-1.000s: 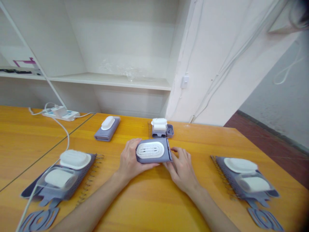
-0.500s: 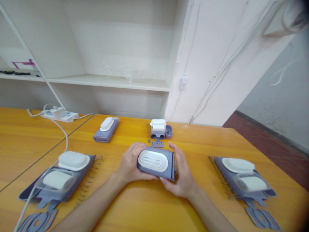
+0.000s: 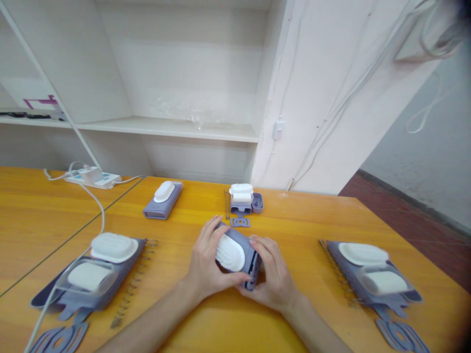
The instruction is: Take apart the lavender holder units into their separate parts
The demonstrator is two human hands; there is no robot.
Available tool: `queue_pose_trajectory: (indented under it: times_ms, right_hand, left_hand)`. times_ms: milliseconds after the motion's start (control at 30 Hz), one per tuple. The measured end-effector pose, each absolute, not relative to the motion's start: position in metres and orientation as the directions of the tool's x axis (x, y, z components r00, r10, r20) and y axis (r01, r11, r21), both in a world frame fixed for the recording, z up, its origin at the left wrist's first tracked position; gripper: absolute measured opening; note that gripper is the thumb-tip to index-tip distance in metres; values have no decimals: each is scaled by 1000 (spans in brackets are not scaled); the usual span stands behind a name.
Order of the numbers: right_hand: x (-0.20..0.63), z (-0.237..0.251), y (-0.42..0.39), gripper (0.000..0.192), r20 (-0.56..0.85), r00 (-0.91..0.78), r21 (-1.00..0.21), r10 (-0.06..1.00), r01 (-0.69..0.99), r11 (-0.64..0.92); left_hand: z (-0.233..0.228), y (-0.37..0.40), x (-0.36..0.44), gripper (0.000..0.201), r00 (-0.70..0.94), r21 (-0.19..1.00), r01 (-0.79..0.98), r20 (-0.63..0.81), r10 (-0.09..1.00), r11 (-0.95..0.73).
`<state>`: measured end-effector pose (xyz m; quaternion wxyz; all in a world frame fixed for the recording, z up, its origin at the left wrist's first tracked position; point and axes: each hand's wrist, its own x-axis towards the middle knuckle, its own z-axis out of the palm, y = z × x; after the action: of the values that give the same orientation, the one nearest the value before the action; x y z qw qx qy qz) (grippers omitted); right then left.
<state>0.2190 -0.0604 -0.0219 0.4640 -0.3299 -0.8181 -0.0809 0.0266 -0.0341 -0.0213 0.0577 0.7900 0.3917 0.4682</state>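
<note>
Above the middle of the wooden surface [image 3: 294,220], between your two hands, is the purple-grey case [image 3: 245,242], tilted, with its white oval brush [image 3: 232,254] facing up toward you. Your left hand [image 3: 206,260] is curled round its left side, fingers over the far edge and thumb reaching along the near edge. Your right hand [image 3: 274,274] pinches the other end, fingertips at the upper corner and thumb by the lower one, close to the dark notched end [image 3: 253,269]. You have both hands closed on the case, though the undersides of your grips are hidden.

Beyond your hands sits a small set, a compact holder [image 3: 241,209] carrying white pieces [image 3: 242,192], with a little box [image 3: 257,202] just beside it, a spring [image 3: 226,203] on its left and a slotted plate [image 3: 240,222] in front. Farther left lies a second case [image 3: 162,209] topped by a white oval piece [image 3: 164,191].

To your left a larger left tray [image 3: 97,296] bears a brush and a roller, a coil spring [image 3: 134,284] along its side; a white cable [image 3: 101,206] passes across it. To your right, well apart from your hand, a similar right tray [image 3: 342,262] has its own coil [image 3: 340,274] alongside.
</note>
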Motion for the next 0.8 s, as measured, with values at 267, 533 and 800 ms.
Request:
queue_pose_trajectory:
  times_ms: [267,533,800]
  right_hand:
    - [216,-20,-62,78,830,-335,-143,446,645,751]
    - [213,-19,-64,80,828,-323,-153,459,656,739]
    - [212,-21,-63,82,818,-321,-157,478,674,722]
  left_hand:
    - [-24,-39,33,99,183,624,576,531,827,-528]
    - [-20,-43,35,68,123,560,640,601,790,-526]
    - [-22,-38,34,56,68,570,651,614,786,-501]
